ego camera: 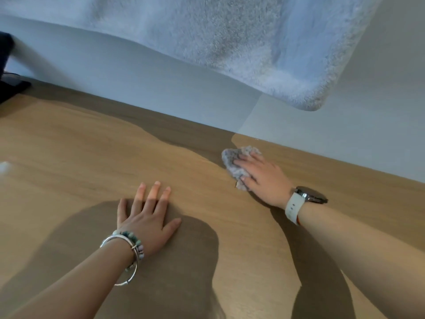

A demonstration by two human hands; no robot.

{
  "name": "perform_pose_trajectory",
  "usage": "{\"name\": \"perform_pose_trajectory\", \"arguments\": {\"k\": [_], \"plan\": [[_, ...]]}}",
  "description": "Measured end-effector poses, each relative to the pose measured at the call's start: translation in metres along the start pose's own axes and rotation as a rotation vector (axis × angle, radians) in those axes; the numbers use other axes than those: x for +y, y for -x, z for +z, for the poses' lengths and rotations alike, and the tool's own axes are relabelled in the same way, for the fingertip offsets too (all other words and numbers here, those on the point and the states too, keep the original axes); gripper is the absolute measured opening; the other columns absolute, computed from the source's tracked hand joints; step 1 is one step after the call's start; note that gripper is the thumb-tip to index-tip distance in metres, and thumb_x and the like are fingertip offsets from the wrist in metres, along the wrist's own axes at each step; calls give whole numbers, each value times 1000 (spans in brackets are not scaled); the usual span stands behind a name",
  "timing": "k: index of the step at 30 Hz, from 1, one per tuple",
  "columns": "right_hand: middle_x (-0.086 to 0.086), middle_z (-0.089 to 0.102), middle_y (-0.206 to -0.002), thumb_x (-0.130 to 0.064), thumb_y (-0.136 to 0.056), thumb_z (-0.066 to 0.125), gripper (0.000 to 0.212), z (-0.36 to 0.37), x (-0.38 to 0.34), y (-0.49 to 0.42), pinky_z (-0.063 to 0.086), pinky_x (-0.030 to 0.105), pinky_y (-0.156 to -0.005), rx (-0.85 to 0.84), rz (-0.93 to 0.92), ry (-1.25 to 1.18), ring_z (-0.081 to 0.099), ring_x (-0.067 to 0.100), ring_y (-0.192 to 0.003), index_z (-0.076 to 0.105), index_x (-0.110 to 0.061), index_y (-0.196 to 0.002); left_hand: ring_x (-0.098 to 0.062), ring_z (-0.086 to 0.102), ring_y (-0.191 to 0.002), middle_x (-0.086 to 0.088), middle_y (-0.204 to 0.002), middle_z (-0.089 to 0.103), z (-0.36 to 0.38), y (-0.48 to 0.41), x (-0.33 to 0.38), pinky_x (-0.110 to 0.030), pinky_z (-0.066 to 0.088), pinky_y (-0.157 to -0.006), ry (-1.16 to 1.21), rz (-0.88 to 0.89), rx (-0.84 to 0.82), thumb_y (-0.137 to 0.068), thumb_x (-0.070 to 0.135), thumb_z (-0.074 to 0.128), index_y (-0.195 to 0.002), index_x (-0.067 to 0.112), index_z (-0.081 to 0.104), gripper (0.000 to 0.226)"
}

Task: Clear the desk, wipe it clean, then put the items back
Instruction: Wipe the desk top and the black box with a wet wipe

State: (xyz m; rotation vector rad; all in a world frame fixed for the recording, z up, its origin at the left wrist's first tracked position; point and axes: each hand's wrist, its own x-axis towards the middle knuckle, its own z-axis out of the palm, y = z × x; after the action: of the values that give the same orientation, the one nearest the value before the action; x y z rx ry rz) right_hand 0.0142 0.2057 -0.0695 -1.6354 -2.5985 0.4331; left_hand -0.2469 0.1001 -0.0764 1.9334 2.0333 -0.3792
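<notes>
Desk (69,146) wood carries both hands: left hand (147,217) lies flat near, fingers spread; right hand (259,178) presses a grey cloth (232,162) far right, fingers seemingly straight.

A fluffy pale grey-blue blanket (230,42), or perhaps a rug, fills the top of the scene, its rounded corner hanging lowest on the right against a plain pale wall (138,88) with a faint seam in it. At the far left edge sits a dark object (9,88), too cut off to name. One wrist wears a dark-faced watch (310,195) on a white strap, the other a silver bangle (110,240) beside a beaded bracelet (134,238).
</notes>
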Motion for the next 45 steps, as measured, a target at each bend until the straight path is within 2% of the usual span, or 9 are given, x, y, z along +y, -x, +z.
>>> {"name": "perform_pose_trajectory", "arguments": {"k": [5,12,18,23,27,30,36,42,45], "plan": [[-4,21,-156,-31,-101,32,46,-6,12,-27,13,40,-115,65,194,-8,11,21,-145,28,-27,-147,-19,-21,-142,11,-153,-25,2,-2,-1,-48,0,-114,0,8,5,-48,70,-18,-144,37,-19,101],[-10,29,-152,-38,-94,30,51,28,-45,70,0,35,-113,-24,-415,-2,11,13,-143,31,-30,-145,-19,-20,-143,9,-154,-24,3,-1,0,-48,2,-114,-12,0,14,-48,68,-18,-145,36,-18,102],[-6,25,-155,-30,-101,30,45,-11,29,-15,11,33,-113,82,55,125,15,16,-144,29,-29,-146,-19,-21,-142,9,-153,-26,0,0,-1,-48,1,-114,-17,3,-3,-49,70,-19,-144,36,-20,101],[-8,27,-154,-31,-100,31,46,-5,33,-24,19,36,-106,167,141,189,18,16,-141,29,-29,-146,-19,-21,-142,9,-154,-24,0,0,0,-48,1,-114,-28,-1,-2,-49,70,-19,-144,35,-20,101],[-11,21,-155,-34,-100,33,46,16,-23,35,5,31,-114,63,-127,-26,12,12,-144,28,-30,-146,-19,-20,-142,9,-154,-24,4,1,0,-49,0,-114,-9,-3,7,-49,70,-18,-145,35,-19,102],[-6,44,-145,-36,-93,36,47,28,-46,89,15,29,-112,-8,-390,63,35,14,-137,45,-25,-137,-18,-21,-142,9,-154,-25,3,2,0,-49,-2,-114,14,-8,9,-49,70,-17,-145,36,-18,102],[-3,24,-155,-30,-100,32,46,8,7,33,10,34,-117,165,199,-32,13,21,-145,31,-23,-146,-17,-19,-143,10,-154,-23,4,2,1,-49,-4,-114,28,-23,10,-82,68,8,-146,35,-15,76],[-10,53,-136,-35,-85,38,47,47,-95,121,37,36,-108,26,-345,-29,46,16,-130,43,-31,-132,-18,-17,-143,8,-155,-20,2,6,-1,-47,-3,-115,62,43,44,-83,68,13,-148,34,-9,76],[-21,28,-150,-44,-85,21,58,37,-81,129,0,23,-116,-31,-218,-58,11,1,-142,33,-37,-142,-27,2,-145,-1,-157,0,16,23,-16,-52,15,-111,53,208,175,-71,64,9,-150,25,12,88]]}}
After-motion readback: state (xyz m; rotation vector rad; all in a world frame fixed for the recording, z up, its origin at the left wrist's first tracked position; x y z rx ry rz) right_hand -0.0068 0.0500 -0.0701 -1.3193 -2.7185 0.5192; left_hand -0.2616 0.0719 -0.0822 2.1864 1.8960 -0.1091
